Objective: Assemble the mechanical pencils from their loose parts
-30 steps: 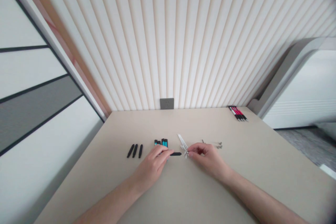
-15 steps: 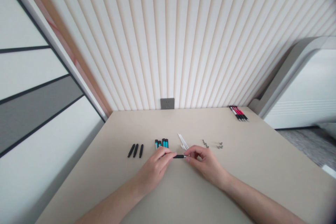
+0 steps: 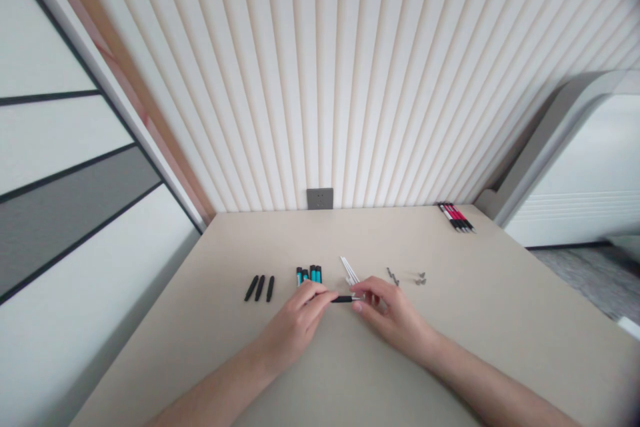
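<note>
Between the thumb and fingers of my left hand point(image 3: 303, 312) is a pen part with a black grip point(image 3: 343, 299) and a silver tip point(image 3: 356, 298). It lies level and points right; its rear end is hidden by the hand. My right hand point(image 3: 393, 310) is at the tip, with thumb and index finger parted around it. Behind my left hand lie several turquoise-and-black pen barrels point(image 3: 315, 273), partly covered. Thin white refills point(image 3: 350, 268) lie just beyond my right fingers.
Three black grips point(image 3: 259, 287) lie to the left. Small springs point(image 3: 393, 276) and little silver tips point(image 3: 421, 278) are on the right. Several red, white and black pens point(image 3: 456, 217) rest at the table's point(image 3: 240, 233) far right corner. A socket point(image 3: 320, 198) is on the ribbed wall behind.
My right thumb and index finger have parted from the silver tip, leaving more of it showing. My left hand keeps its hold. The view has shifted slightly.
</note>
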Demonstrator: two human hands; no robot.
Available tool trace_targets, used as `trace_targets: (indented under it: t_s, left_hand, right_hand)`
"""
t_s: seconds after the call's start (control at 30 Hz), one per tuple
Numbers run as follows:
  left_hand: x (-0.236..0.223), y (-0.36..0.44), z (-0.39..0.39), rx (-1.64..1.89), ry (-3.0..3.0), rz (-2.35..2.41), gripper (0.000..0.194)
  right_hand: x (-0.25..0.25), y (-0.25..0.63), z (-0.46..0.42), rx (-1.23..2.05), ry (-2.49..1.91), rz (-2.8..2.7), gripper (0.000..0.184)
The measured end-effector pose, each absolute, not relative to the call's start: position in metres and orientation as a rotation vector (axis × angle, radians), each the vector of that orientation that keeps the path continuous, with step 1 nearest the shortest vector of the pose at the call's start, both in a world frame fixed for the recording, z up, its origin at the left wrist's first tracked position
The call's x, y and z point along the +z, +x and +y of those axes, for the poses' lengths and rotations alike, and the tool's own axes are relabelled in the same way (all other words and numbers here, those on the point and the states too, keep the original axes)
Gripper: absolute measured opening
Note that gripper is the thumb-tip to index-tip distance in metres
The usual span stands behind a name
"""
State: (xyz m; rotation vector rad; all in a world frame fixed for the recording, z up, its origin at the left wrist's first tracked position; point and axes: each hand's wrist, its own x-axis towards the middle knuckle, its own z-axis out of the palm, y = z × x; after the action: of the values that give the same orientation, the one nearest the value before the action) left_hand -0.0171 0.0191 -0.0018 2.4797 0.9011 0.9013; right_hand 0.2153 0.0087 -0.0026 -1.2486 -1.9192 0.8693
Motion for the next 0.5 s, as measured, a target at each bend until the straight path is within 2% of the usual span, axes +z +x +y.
trace_targets:
  t_s: [0.13,0.3,0.4,0.5]
  left_hand:
    - [-0.0004,-0.0174,0.0186,0.903,2.482,0.9,0.029]
    - [0.001,-0.0169,0.0172,0.92,2.52,0.886,0.03]
    - [0.0007,-0.0165,0.0172,0.924,2.518,0.895,0.03]
    - [-0.0002,-0.0168,0.0174,0.925,2.511,0.891,0.03]
  right_hand:
    - [0.0013,0.2161,0.0077,0.827,-1.251,-1.956,0.016]
    - [0.001,0.217,0.0079,0.803,-1.221,-2.06,0.035]
    - [0.0003,0.2187,0.008,0.82,-1.192,-2.032,0.023]
    - [0.0006,0.22,0.0077,0.796,-1.196,-2.012,0.018]
